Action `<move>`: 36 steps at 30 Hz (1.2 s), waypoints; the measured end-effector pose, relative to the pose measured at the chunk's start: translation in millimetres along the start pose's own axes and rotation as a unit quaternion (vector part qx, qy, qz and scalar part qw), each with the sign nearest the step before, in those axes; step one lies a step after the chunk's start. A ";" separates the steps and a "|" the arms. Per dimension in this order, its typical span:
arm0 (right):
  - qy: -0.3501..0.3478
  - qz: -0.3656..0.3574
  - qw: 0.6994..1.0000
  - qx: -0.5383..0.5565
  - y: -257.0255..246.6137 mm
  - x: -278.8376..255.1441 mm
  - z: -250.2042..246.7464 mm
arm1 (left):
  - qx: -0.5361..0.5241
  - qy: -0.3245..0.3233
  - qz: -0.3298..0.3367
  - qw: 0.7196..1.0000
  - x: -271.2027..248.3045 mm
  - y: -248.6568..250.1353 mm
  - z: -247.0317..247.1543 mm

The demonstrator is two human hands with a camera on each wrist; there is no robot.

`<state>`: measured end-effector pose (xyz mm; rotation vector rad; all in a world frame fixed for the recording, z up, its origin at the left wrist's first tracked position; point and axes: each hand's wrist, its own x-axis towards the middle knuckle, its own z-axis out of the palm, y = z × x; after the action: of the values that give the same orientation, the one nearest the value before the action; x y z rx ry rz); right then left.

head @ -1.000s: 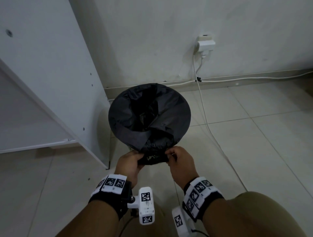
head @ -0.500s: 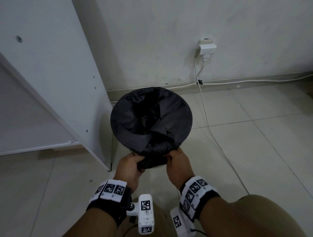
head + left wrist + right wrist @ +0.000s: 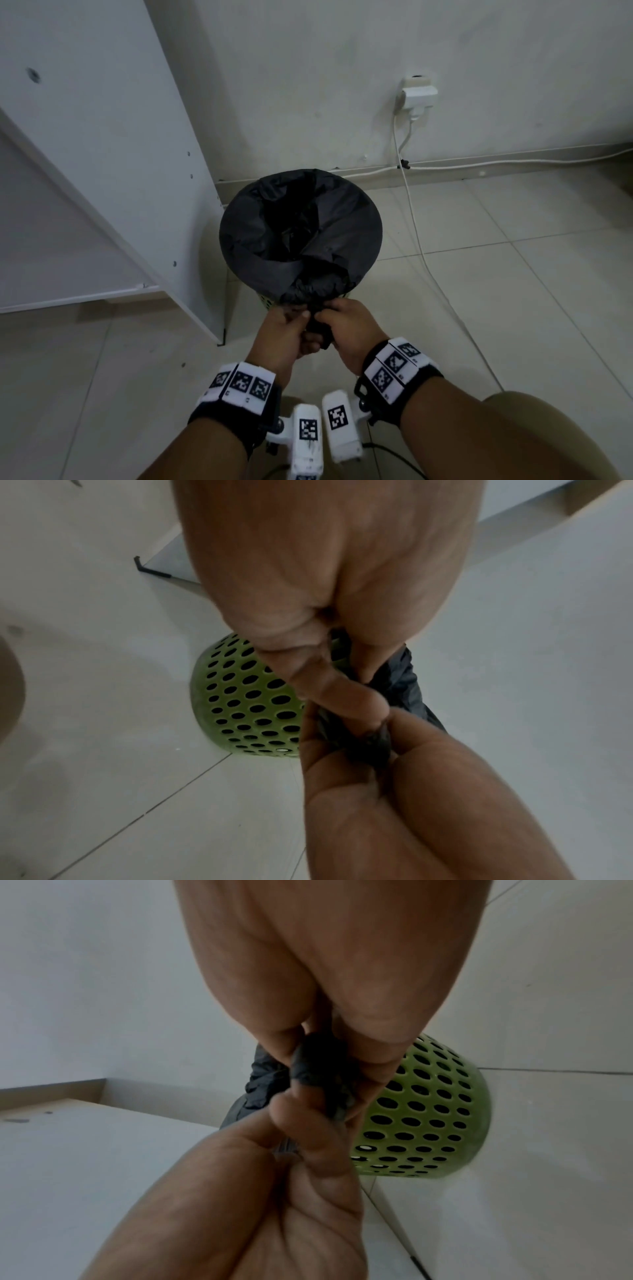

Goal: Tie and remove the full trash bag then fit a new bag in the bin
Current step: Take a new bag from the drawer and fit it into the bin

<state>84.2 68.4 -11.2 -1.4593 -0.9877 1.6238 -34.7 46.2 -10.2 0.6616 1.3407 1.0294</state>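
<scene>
A black trash bag [image 3: 301, 236] lines a green perforated bin [image 3: 265, 301] standing on the floor; its rim is folded over the bin's edge. At the near rim both hands are pressed together on a gathered bunch of the bag's edge. My left hand [image 3: 291, 325] pinches the bunch from the left, and my right hand [image 3: 339, 318] grips it from the right. The left wrist view shows the left hand [image 3: 342, 685] pinching black plastic [image 3: 400, 680] beside the bin [image 3: 246, 704]. In the right wrist view the right hand [image 3: 342, 1074] is curled round the bag [image 3: 315, 1066], with the bin [image 3: 424, 1112] behind.
A white cabinet panel [image 3: 102, 154] stands close on the bin's left. Behind is a wall with a socket and adapter [image 3: 418, 94]; a white cable [image 3: 421, 246] runs down across the tiled floor right of the bin. My knee [image 3: 548, 428] is at lower right.
The two hands, a little apart on the bag's near edge before, have come together and bunched the plastic between them. The bin has not moved.
</scene>
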 end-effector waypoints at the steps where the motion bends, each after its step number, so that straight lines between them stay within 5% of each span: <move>1: 0.007 0.008 1.000 0.007 0.6 2.3 -0.6 | 0.001 0.005 0.000 1.000 1.9 0.4 1.1; 11: -0.041 -0.031 0.999 0.002 6.3 3.2 -9.1 | 0.129 0.049 0.010 0.990 21.1 2.0 -14.6; 16: -0.013 -0.072 0.994 -0.083 10.9 6.8 -11.0 | 0.104 0.038 -0.019 0.994 26.4 -1.2 -17.3; 23: 0.093 -0.163 0.923 -0.335 10.3 11.6 -18.1 | 0.041 0.007 -0.072 0.997 28.8 4.9 -23.6; 32: 0.166 -0.125 0.925 -0.320 12.6 13.7 -3.5 | 0.165 0.109 0.031 0.980 35.2 7.0 -30.2; 36: 0.177 -0.097 0.966 -0.158 10.6 8.8 2.0 | 0.119 0.105 0.032 0.987 32.8 2.3 -31.1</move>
<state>81.2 71.4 -24.4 -1.7277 -1.1724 1.0495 -68.0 71.0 -28.2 0.7940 1.6537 1.0199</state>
